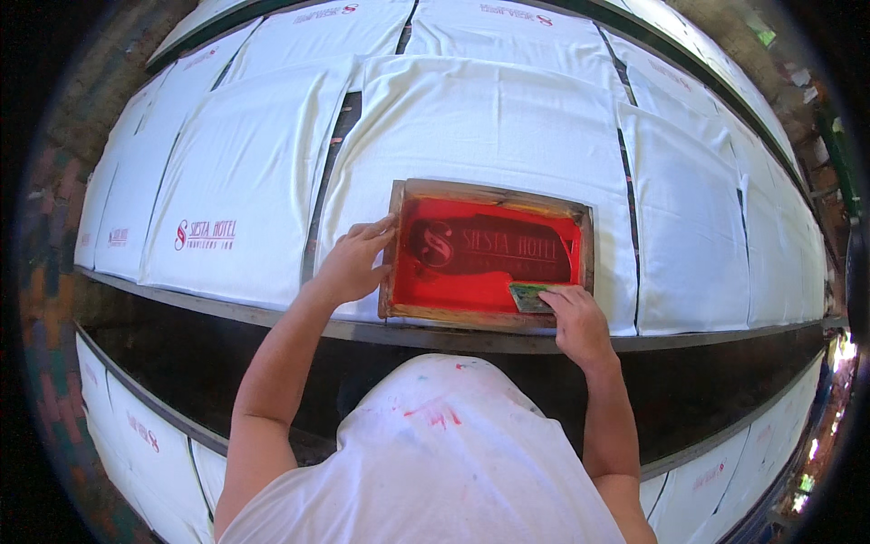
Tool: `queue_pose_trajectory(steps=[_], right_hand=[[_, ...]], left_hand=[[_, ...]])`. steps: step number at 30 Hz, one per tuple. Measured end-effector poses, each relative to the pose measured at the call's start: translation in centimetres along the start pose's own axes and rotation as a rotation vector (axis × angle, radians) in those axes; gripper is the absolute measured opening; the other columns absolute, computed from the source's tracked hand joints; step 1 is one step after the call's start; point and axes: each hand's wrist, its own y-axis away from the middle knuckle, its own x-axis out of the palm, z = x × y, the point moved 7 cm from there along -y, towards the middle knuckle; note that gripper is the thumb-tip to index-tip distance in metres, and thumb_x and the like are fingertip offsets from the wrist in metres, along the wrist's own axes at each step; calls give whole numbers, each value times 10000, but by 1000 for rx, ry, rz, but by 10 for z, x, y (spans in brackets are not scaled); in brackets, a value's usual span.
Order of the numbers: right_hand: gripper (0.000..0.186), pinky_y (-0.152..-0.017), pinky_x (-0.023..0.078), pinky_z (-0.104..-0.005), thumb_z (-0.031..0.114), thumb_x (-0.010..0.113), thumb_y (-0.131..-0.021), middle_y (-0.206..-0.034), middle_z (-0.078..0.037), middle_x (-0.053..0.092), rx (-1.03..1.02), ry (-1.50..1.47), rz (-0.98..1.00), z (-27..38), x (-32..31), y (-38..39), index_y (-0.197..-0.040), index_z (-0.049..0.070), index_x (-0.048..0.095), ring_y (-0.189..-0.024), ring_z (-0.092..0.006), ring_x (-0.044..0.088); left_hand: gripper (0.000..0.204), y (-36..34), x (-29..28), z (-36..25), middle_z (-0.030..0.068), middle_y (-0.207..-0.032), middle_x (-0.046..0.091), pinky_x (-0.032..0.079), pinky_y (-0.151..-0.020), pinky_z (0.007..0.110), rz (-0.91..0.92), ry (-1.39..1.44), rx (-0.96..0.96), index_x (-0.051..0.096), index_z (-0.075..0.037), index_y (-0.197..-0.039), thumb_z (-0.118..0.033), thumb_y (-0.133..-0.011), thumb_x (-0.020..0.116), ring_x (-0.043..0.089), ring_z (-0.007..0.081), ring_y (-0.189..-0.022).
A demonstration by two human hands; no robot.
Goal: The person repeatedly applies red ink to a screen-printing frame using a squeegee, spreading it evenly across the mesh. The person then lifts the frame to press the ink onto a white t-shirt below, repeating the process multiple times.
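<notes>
A wooden screen printing frame [494, 194] lies flat on a white cloth [480, 109] in front of me. Its mesh is red, with wet ink [453, 292] pooled along the near side and a darker patch showing a logo and lettering. My left hand [355, 261] grips the frame's left edge, thumb and fingers apart along the wood. In my right hand [580, 322] is a small greenish squeegee [529, 298], pinched at the frame's near right corner. The squeegee rests over the inked mesh and near rim; its lower edge is partly hidden.
More white cloths lie side by side along the long table, with dark gaps between them. A cloth on the left [236, 181] bears a red print. The table's near edge [272, 317] runs before me. Behind me stands another table with printed cloths [145, 426].
</notes>
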Motion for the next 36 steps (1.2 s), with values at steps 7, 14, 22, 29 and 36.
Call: queue_pose_trajectory(steps=[7, 14, 22, 29, 36], right_hand=[[442, -1058, 602, -514, -94, 643, -892, -1198, -189, 807, 40, -25, 69, 27, -15, -41, -1289, 27, 794, -1179, -422, 750], [469, -1101, 585, -511, -81, 659, -853, -1251, -160, 799, -42, -60, 60, 108, 33, -58, -1281, 44, 805, -1211, -398, 738], [440, -1079, 587, -531, -7, 679, -888, -1262, -164, 778, -133, 7, -61, 135, 69, -63, -1299, 61, 819, -1218, -387, 745], [439, -1134, 532, -550, -3, 670, -913, -1314, -156, 756, -141, 81, -108, 121, 97, -105, -1322, 73, 811, -1283, -372, 717], [469, -1065, 575, -526, -66, 641, -908, -1243, -161, 799, -134, 46, -77, 98, 87, -173, -1323, 69, 812, -1193, -394, 748]], left_hand=[[827, -5, -15, -9, 92, -1848, 427, 533, -1206, 571, 178, -62, 16, 601, -85, -1647, -289, -910, 917, 577, 404, -1507], [876, -8, -18, -11, 124, -1857, 401, 592, -1154, 556, 235, -90, 27, 584, -52, -1646, -305, -889, 947, 626, 400, -1456], [887, -10, -10, -2, 159, -1827, 444, 652, -1017, 543, 244, -96, 33, 560, -18, -1642, -275, -885, 943, 769, 419, -1219], [880, -13, -10, -4, 183, -1827, 437, 664, -956, 551, 259, -103, 32, 515, 16, -1665, -251, -915, 891, 804, 420, -1145], [738, -16, -8, -6, 201, -1801, 474, 670, -900, 556, 244, -127, 15, 571, 28, -1603, -191, -944, 819, 826, 422, -1061]])
